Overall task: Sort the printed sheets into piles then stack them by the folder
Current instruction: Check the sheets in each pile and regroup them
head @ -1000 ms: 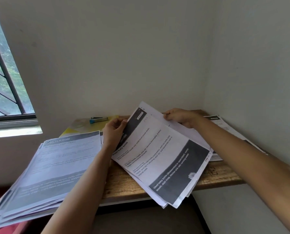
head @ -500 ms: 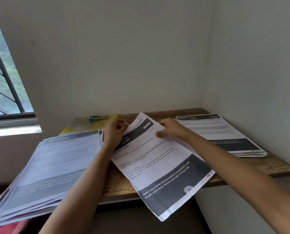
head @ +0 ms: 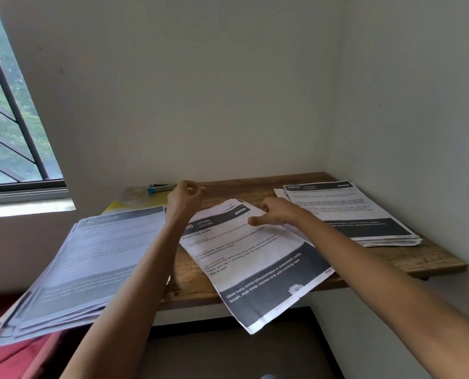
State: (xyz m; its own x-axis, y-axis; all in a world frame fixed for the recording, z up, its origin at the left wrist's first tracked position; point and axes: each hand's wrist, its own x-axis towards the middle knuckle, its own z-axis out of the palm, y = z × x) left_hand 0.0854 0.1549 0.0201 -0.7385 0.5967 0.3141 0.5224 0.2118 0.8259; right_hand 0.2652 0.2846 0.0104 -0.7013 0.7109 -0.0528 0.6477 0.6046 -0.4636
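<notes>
- A big pile of sheets [head: 85, 266] is being kept at the front left edge of the wooden shelf [head: 419, 258], and part of it is hanging off the edge.
- A middle pile [head: 255, 258] is being laid at the front edge, turned at a slant, with its dark bottom corner sticking out past the wood.
- The right hand [head: 277, 216] is being rested on the top part of the middle pile. Its fingers are curled loosely and pressed on the paper, and nothing is being pinched.
- The left hand [head: 185, 199] is being held just above the far left corner of that pile. Its fingers are half open and nothing is being held.
- A third pile [head: 348, 212] is being kept at the right edge, near the back corner.
- The yellow folder [head: 124, 201] is lying at the back left, with a blue stapler [head: 160, 187] on it.
- The paper is probably light, thin, bendy and slippery. A pile is best held by two side edges with both hands, so that no sheets are let slide off.
</notes>
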